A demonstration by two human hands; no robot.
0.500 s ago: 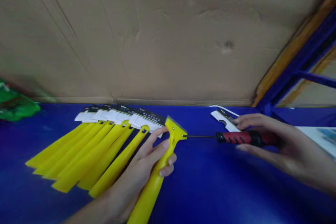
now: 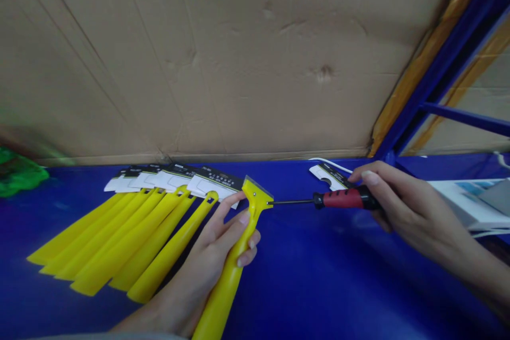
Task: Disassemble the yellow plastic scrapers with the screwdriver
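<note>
My left hand [image 2: 223, 244] is wrapped round the neck of a yellow scraper [image 2: 229, 284], its head up and a thin blade along the top edge. Two small screws show on that head. In my right hand [image 2: 414, 212] is a screwdriver [image 2: 342, 199] with a red and black handle, gripped at the rear end. Its shaft lies level, and the tip meets the screw on the right side of the scraper head. Left of my left hand, several yellow scraper handles [image 2: 119, 239] lie fanned out, with black and white cards [image 2: 215, 183] at their upper ends.
A single card [image 2: 326, 175] lies behind the screwdriver, near a white cable [image 2: 330, 162]. At right sits a white box [image 2: 466, 207] beside a blue metal frame [image 2: 418, 90]. Cardboard [image 2: 239, 64] backs the blue table [image 2: 295, 287]. Green plastic [image 2: 19, 172] is at far left.
My right hand has shifted its grip on the screwdriver handle, which has turned about its axis. The whole view has slid slightly; the tip stays at the same screw.
</note>
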